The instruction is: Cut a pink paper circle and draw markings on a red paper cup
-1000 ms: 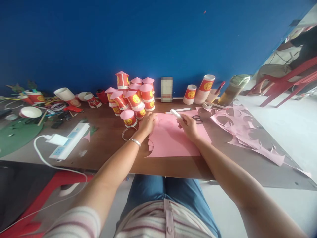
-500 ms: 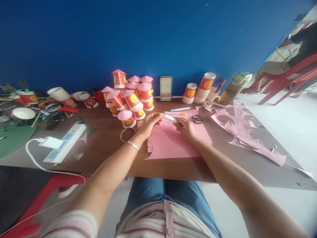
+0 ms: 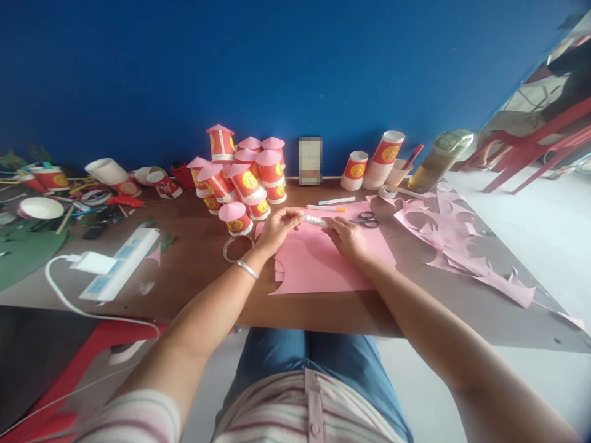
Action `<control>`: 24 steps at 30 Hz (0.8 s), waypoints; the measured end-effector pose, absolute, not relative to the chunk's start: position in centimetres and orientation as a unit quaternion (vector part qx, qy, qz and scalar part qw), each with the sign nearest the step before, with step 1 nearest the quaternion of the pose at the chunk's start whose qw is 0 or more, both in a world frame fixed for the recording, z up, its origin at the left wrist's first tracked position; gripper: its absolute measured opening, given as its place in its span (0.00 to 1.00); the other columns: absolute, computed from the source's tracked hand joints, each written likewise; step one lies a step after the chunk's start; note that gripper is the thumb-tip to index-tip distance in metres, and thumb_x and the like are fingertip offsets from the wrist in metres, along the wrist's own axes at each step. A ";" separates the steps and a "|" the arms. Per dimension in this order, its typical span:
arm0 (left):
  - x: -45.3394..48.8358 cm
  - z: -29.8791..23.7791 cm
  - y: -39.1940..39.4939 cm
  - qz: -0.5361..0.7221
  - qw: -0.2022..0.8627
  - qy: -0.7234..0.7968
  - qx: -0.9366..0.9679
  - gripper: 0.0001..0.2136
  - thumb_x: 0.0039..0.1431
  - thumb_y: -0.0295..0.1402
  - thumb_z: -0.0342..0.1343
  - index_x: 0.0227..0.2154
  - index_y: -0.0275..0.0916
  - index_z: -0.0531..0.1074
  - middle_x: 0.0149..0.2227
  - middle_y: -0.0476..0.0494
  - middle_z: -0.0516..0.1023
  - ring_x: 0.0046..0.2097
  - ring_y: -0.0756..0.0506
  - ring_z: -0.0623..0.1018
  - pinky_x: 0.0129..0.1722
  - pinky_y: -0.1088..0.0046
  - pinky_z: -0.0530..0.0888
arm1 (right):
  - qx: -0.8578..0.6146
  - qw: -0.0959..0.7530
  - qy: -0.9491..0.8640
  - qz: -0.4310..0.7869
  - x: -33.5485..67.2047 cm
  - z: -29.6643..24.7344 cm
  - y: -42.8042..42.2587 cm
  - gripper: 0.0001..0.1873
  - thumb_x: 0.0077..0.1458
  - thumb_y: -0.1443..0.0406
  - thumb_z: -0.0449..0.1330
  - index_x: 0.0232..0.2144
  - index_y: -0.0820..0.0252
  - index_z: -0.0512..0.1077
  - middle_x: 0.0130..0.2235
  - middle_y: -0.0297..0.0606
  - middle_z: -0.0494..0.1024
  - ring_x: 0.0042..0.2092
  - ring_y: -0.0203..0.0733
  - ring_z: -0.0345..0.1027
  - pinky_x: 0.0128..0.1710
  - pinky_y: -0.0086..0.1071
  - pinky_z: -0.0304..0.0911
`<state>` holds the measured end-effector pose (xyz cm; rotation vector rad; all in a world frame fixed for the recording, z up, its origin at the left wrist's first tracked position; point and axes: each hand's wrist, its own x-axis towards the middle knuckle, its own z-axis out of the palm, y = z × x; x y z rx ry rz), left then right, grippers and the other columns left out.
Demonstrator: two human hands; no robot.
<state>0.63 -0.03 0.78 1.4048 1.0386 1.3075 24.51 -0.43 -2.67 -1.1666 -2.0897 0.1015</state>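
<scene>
Between my two hands lies a short white tube (image 3: 316, 220) with faint print, thicker than a marker; its exact kind is hard to make out. My left hand (image 3: 279, 229) pinches its left end with thumb and fingers. The right end sits in the closed fingers of my right hand (image 3: 347, 237). Below both hands, pink paper sheets (image 3: 323, 264) lie flat on the table. Just beyond my fingers are an orange-and-white marker (image 3: 325, 208) and a blue-and-white marker (image 3: 337, 201). Black-handled scissors (image 3: 368, 219) rest past my right hand.
Stacked red paper cups with pink cone tops (image 3: 249, 178) stand at the back left, near a tape roll (image 3: 237, 249). A power strip (image 3: 120, 264) lies further left. Pink paper scraps (image 3: 457, 240) spread to the right. Cups (image 3: 354, 171) and a bottle (image 3: 438, 160) line the wall.
The white tube has turned slightly and more of its right part is covered by my right hand. The view has shifted a little; both hands stay nearly in place.
</scene>
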 end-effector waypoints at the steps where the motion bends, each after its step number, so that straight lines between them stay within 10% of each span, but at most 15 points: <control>1: 0.6 0.8 0.0 0.531 0.459 0.422 0.574 0.26 0.47 0.55 0.76 0.35 0.38 0.79 0.32 0.45 0.82 0.34 0.47 0.79 0.37 0.67 0.78 | -0.450 0.362 -0.816 0.034 24.5 -2.6 -0.5 0.16 0.73 0.58 0.58 0.54 0.54 0.80 0.41 0.43 0.84 0.35 0.45 0.76 0.33 0.32 0.66; 14: 0.7 0.4 -0.1 0.508 0.432 0.407 0.624 0.25 0.56 0.56 0.70 0.42 0.37 0.79 0.38 0.41 0.84 0.38 0.45 0.81 0.37 0.68 0.78 | -0.438 0.350 -0.826 0.054 24.9 -1.9 0.6 0.13 0.71 0.60 0.58 0.51 0.55 0.81 0.43 0.44 0.85 0.38 0.48 0.79 0.36 0.34 0.70; 24: -0.8 -0.8 1.0 0.316 0.216 0.529 0.757 0.18 0.58 0.33 0.69 0.50 0.39 0.77 0.53 0.35 0.83 0.58 0.35 0.80 0.62 0.53 0.77 | -0.559 0.102 -0.823 -0.014 29.8 1.7 5.0 0.17 0.72 0.61 0.58 0.57 0.51 0.80 0.55 0.43 0.85 0.51 0.52 0.79 0.44 0.37 0.70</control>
